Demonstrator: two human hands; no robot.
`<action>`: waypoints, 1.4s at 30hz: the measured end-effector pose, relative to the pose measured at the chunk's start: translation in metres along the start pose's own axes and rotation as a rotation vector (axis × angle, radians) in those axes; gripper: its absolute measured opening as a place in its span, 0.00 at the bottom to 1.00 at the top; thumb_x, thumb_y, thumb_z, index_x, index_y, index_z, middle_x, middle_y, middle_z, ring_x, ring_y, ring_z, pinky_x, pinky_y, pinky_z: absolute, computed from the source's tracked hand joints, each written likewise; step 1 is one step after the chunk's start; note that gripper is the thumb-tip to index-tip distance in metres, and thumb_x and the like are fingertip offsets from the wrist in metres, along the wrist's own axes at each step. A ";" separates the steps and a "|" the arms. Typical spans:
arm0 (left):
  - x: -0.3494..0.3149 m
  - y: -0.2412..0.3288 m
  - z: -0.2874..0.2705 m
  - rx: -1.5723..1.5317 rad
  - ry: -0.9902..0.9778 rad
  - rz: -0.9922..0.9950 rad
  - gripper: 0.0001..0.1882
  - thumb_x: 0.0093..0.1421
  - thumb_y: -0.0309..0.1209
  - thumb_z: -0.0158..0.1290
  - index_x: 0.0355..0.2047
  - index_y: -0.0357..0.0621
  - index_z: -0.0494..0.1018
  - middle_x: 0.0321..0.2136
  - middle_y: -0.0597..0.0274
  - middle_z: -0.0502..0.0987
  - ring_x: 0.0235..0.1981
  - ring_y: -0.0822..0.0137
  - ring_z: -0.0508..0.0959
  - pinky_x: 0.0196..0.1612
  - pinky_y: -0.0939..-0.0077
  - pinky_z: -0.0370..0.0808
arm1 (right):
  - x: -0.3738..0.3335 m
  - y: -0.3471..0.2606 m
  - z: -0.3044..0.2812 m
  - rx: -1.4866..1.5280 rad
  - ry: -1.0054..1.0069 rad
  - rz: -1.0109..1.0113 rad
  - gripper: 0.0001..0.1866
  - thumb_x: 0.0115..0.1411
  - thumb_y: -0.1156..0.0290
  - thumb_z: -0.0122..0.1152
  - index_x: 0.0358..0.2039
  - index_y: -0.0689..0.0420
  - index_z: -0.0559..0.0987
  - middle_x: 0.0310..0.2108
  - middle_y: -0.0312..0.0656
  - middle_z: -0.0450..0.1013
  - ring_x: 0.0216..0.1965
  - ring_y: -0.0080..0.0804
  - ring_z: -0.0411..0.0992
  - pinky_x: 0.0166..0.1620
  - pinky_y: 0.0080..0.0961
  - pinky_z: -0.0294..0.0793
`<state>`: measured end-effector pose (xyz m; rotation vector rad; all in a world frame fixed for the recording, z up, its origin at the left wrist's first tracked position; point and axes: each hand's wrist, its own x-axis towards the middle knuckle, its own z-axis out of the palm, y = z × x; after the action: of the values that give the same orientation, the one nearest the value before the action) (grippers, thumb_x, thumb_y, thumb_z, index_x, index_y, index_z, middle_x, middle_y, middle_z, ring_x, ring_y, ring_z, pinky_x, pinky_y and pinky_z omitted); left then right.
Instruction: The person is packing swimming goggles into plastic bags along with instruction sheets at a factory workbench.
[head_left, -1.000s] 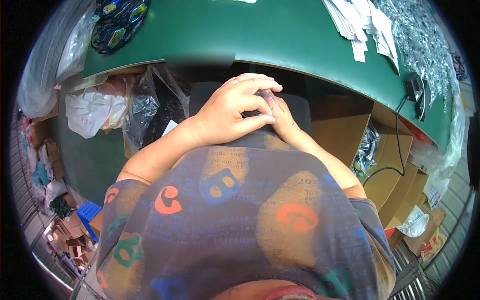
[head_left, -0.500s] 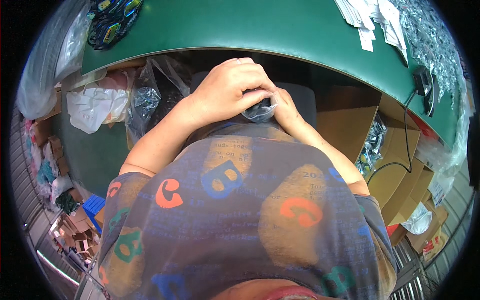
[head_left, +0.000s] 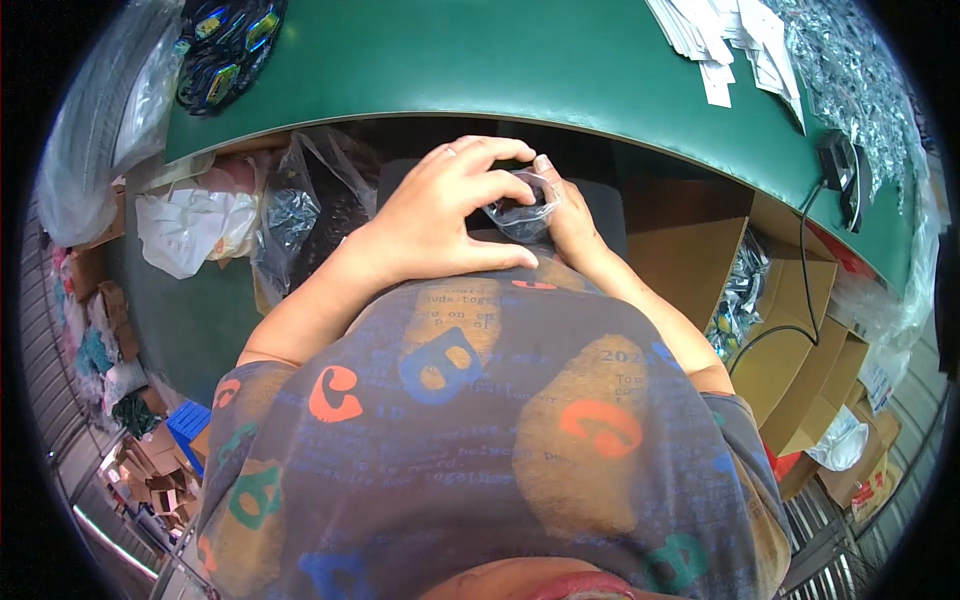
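Note:
A small clear plastic bag [head_left: 522, 222] with something dark inside is held in front of my belly, below the table's near edge. My right hand [head_left: 572, 222] grips its right side, thumb near the rim. Over the bag's left side, my left hand [head_left: 440, 205] is spread, its thumb well apart from the fingers. The left fingertips reach the bag's mouth. What the dark content is, I cannot make out.
The green table [head_left: 420, 60] curves ahead, bearing dark cords [head_left: 225, 60] at left, white paper cards [head_left: 715, 50] and a heap of clear bags [head_left: 850, 90] at right. A black cable [head_left: 815, 280] hangs beside open cardboard boxes [head_left: 780, 350]. White plastic bags [head_left: 190, 220] lie at left.
My left hand has loosened from the bag, its thumb swinging down and away while the fingers spread. More of the bag's mouth now shows. My right hand keeps its hold.

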<state>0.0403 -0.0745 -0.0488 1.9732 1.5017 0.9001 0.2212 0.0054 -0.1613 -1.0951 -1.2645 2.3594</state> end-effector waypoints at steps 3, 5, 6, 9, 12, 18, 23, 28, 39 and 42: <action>0.000 -0.009 0.017 -0.102 -0.034 -0.082 0.17 0.50 0.34 0.70 0.39 0.42 0.81 0.55 0.52 0.76 0.57 0.50 0.75 0.58 0.57 0.73 | -0.002 0.003 -0.001 -0.128 -0.027 -0.075 0.34 0.76 0.43 0.39 0.46 0.63 0.82 0.41 0.44 0.80 0.43 0.27 0.76 0.48 0.25 0.75; 0.002 -0.010 0.020 -0.096 0.040 -0.096 0.12 0.57 0.37 0.65 0.37 0.45 0.82 0.55 0.54 0.77 0.56 0.52 0.75 0.57 0.58 0.73 | -0.002 0.002 0.002 -0.117 -0.012 -0.071 0.32 0.76 0.45 0.41 0.47 0.64 0.81 0.41 0.43 0.80 0.43 0.27 0.76 0.48 0.26 0.75; 0.004 -0.009 0.022 -0.098 0.044 -0.109 0.09 0.58 0.35 0.63 0.36 0.44 0.83 0.57 0.54 0.76 0.56 0.53 0.75 0.57 0.58 0.73 | 0.003 0.005 -0.002 -0.228 -0.051 -0.137 0.31 0.76 0.46 0.42 0.47 0.64 0.81 0.41 0.44 0.80 0.43 0.28 0.76 0.48 0.27 0.74; 0.011 -0.006 0.026 -0.064 0.047 -0.073 0.09 0.59 0.34 0.62 0.35 0.44 0.83 0.56 0.54 0.77 0.57 0.52 0.75 0.58 0.57 0.73 | 0.003 0.014 -0.001 -0.354 -0.066 -0.262 0.29 0.76 0.48 0.42 0.49 0.62 0.81 0.42 0.47 0.80 0.45 0.31 0.77 0.51 0.29 0.73; 0.017 0.007 0.007 -0.353 0.243 -0.152 0.05 0.59 0.28 0.62 0.34 0.41 0.82 0.52 0.55 0.80 0.54 0.61 0.78 0.56 0.67 0.73 | 0.003 0.015 -0.002 -0.385 0.013 -0.314 0.31 0.76 0.47 0.41 0.49 0.64 0.81 0.42 0.48 0.81 0.47 0.33 0.77 0.54 0.30 0.72; 0.006 0.000 -0.012 -0.175 0.060 -0.078 0.19 0.46 0.38 0.74 0.36 0.45 0.80 0.61 0.53 0.73 0.64 0.53 0.70 0.66 0.57 0.64 | 0.004 0.010 -0.005 -0.165 0.034 -0.037 0.37 0.74 0.39 0.40 0.47 0.61 0.84 0.40 0.45 0.80 0.42 0.31 0.75 0.50 0.30 0.72; -0.019 -0.007 0.011 -0.117 -0.035 -0.127 0.24 0.48 0.35 0.73 0.44 0.45 0.79 0.60 0.51 0.74 0.62 0.50 0.73 0.62 0.58 0.71 | 0.000 0.010 -0.008 -0.151 -0.015 -0.099 0.37 0.73 0.38 0.40 0.48 0.60 0.84 0.39 0.43 0.80 0.40 0.29 0.75 0.47 0.28 0.72; -0.018 -0.002 0.023 -0.328 0.015 -0.189 0.07 0.59 0.26 0.64 0.37 0.40 0.81 0.50 0.52 0.82 0.54 0.56 0.79 0.57 0.63 0.73 | -0.003 0.018 -0.013 -0.186 -0.042 -0.245 0.30 0.76 0.49 0.41 0.45 0.63 0.82 0.38 0.42 0.79 0.39 0.28 0.73 0.47 0.27 0.72; -0.004 -0.008 0.015 -0.639 -0.110 -0.417 0.04 0.60 0.25 0.64 0.32 0.37 0.84 0.33 0.59 0.84 0.37 0.68 0.82 0.43 0.75 0.77 | -0.013 0.010 -0.013 -0.182 -0.101 -0.057 0.31 0.75 0.44 0.40 0.46 0.60 0.81 0.41 0.40 0.79 0.43 0.28 0.74 0.48 0.30 0.73; -0.001 -0.020 0.027 -0.548 -0.050 -0.319 0.03 0.59 0.25 0.64 0.32 0.37 0.84 0.32 0.59 0.83 0.36 0.70 0.81 0.41 0.76 0.76 | -0.024 0.001 -0.014 0.058 0.048 -0.156 0.29 0.76 0.47 0.42 0.50 0.60 0.79 0.45 0.41 0.78 0.47 0.29 0.74 0.54 0.30 0.73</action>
<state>0.0478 -0.0702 -0.0813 1.3140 1.3121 0.9822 0.2476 0.0008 -0.1546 -0.9913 -1.2114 2.2270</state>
